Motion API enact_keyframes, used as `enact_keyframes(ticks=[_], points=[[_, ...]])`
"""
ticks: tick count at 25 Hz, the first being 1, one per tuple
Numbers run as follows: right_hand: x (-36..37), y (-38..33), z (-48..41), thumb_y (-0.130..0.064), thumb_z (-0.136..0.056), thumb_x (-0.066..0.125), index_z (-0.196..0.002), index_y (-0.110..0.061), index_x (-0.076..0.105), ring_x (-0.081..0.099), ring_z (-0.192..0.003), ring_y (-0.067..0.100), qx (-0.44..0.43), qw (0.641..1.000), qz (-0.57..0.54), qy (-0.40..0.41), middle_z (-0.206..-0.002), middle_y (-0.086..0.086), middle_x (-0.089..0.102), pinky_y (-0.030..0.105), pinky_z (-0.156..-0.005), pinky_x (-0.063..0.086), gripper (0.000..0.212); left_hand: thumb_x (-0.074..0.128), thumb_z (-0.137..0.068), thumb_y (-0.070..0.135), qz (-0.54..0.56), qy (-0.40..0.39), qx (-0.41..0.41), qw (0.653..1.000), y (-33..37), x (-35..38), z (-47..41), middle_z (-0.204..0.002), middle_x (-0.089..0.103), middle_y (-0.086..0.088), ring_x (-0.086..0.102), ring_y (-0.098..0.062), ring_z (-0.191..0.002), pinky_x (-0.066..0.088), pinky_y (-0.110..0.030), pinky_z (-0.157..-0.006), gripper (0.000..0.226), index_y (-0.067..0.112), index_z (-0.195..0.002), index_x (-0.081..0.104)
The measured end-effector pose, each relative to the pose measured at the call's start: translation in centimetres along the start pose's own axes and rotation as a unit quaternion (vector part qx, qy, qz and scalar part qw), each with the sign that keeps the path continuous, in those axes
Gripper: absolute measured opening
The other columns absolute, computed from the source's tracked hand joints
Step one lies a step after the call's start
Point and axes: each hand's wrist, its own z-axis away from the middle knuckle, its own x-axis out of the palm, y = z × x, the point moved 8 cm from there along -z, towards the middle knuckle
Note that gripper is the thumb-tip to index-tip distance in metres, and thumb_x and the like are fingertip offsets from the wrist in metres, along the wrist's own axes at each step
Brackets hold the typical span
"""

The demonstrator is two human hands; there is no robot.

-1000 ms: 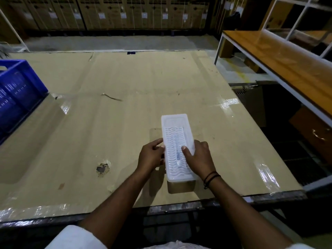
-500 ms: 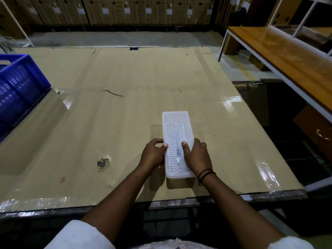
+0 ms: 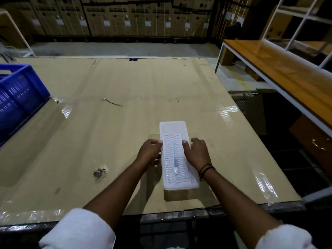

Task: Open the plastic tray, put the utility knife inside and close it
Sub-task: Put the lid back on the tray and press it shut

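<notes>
Plastic tray [image 3: 177, 155]: translucent white, lid on, lying lengthwise on the bench [image 3: 111, 123] near its 6 o'clock edge. Utility knife [image 3: 175, 159]: apparently the slim dark shape seen through the ribbed lid. Left hand [image 3: 150, 151] and right hand [image 3: 196, 152]: clasping the tray's long sides at 9 and 3 o'clock, thumbs on the lid, likely pressing it shut. Blue crate [image 3: 18, 92]: 10 o'clock, well apart.

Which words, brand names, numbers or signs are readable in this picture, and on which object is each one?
"LG": brand logo on the cardboard boxes stacked at the back wall; faint but readable on a few.
White paper labels on those boxes: too small and blurred to read.
Plastic tray between the left hand and right hand: no text visible.
Blue crate: no text visible.
</notes>
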Motion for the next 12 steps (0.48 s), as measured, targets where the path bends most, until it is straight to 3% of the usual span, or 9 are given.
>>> enact_keyframes(ticks=[1,3,5,7,12], points=[[0.1,-0.3,-1.3,-0.043,-0.099,0.051,-0.133,-0.003,0.057,0.059,-0.113,0.029,-0.002,1.000,-0.015,0.005,-0.129,0.017,0.054,0.031,-0.093,0.042,0.053,0.058,-0.096,0.038,0.007,0.012,0.007,1.000,0.6,-0.1,-0.8,-0.104,0.074,-0.007,0.071,-0.027,-0.085,0.059,-0.042,-0.075,0.025,0.018,-0.109,0.066],[0.4,-0.9,-3.8,-0.042,-0.097,0.051,-0.103,-0.007,0.064,0.055,-0.094,0.023,0.001,1.000,-0.027,0.011,-0.105,0.016,0.057,0.027,-0.080,0.036,0.038,0.058,-0.097,0.036,0.011,0.019,0.019,1.000,1.8,-0.2,-2.4,-0.102,0.073,-0.009,0.066,-0.027,-0.081,0.054,-0.039,-0.071,0.023,0.019,-0.107,0.068],[0.7,-1.3,-6.1,-0.043,-0.095,0.050,-0.071,-0.016,0.047,0.045,-0.080,0.021,0.023,0.999,-0.041,0.021,-0.082,0.011,0.049,0.027,-0.073,0.030,0.036,0.058,-0.098,0.036,0.008,0.016,0.009,1.000,2.5,-0.2,-4.0,-0.094,0.070,-0.012,0.062,-0.027,-0.076,0.051,-0.037,-0.070,0.021,0.018,-0.100,0.069],[0.7,-1.4,-7.9,-0.037,-0.098,0.052,-0.053,-0.018,0.038,0.045,-0.071,0.024,0.052,0.996,-0.068,0.023,-0.061,0.006,0.043,0.029,-0.068,0.031,0.050,0.060,-0.098,0.035,0.034,0.000,-0.018,0.999,2.7,0.0,-5.3,-0.080,0.060,-0.010,0.052,-0.023,-0.063,0.045,-0.031,-0.064,0.022,0.017,-0.086,0.065],[1.6,-0.6,-11.1,-0.034,-0.094,0.065,-0.055,-0.009,0.054,0.050,-0.067,0.024,0.121,0.979,-0.166,0.006,-0.057,0.002,0.051,0.030,-0.060,0.037,0.048,0.066,-0.094,0.037,0.068,-0.017,-0.050,0.996,3.0,0.3,-8.1,-0.082,0.060,-0.006,0.048,-0.019,-0.058,0.036,-0.025,-0.058,0.023,0.018,-0.082,0.065]])
